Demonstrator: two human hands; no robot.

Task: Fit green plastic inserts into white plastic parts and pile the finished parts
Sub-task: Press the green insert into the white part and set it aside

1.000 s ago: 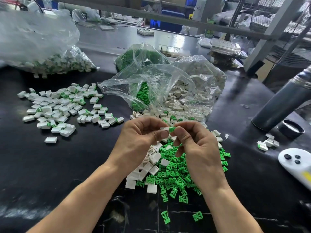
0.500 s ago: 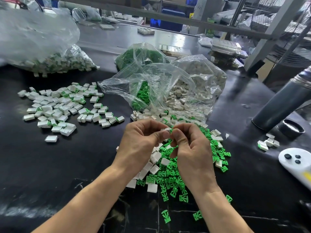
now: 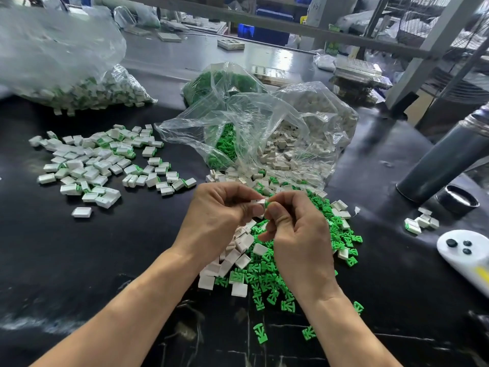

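Up close over the black surface [image 3: 132,260], both forearms reach in from the bottom edge and the hands meet at the middle. The left hand [image 3: 219,218] has its fingers curled inward, pinching a small white part [image 3: 258,203] between thumb and fingertips, held above the loose heap. The right hand [image 3: 299,234] is curled too, its thumb and forefinger pressed against the end of that part, where a sliver of a green insert [image 3: 266,203] shows; how far in it sits cannot be told. Below the hands lies a mixed heap: boxy, smooth white shells [image 3: 239,254] and flat green inserts [image 3: 267,284] with ribbed, branching shapes, a few strays nearer the viewer. To the left, well apart, a spread pile of finished parts [image 3: 98,165] shows white blocks with green at their ends. Behind the hands a crinkled clear plastic bag [image 3: 254,128] slumps open, holding green pieces on its left side and off-white pieces on its right. Another clear bag [image 3: 66,70] of parts sits at far left. At the right stand a dark grey cylinder [image 3: 444,160], tilted, a black round cap [image 3: 457,200], and a glossy white controller [image 3: 465,255] with dark buttons.
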